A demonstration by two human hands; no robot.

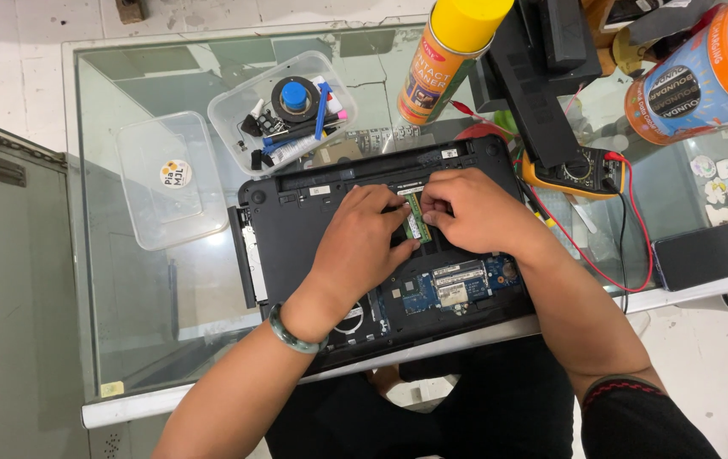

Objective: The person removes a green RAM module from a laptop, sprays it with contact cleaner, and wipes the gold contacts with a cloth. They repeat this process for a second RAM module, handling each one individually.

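Your left hand [362,242] and right hand [470,208] both sit over the opened laptop [313,212], which lies bottom-up w/ its cover off on the glass table [126,289]. Between your fingertips is a green memory module [416,218], standing tilted in the middle of the laptop's open bay. Left hand: fingers curled, thumb and index pinched on the module's left edge. Right hand: fingers bent down, tips pressed on its top and right edge. Both hands are closed on it, not spread. Below the hands a blue circuit board [457,285] shows thru the opening.

Containers: a clear plastic tub [236,106] sits just behind the laptop's left corner. Inside it: a black round part w/ a blue centre [295,96], a blue tool [322,109], plus small black and white bits jumbled together; can't tell what each one is. Left of the tub, its clear lid [172,212] lies flat on the glass w/ a round sticker on it, nothing else in it.

Behind the laptop stands a spray can w/ a yellow cap [444,55]. To the right, a yellow multimeter [576,170] w/ red and black leads, a big orange-and-blue canister [704,76], and a dark phone [704,253] near the table edge.
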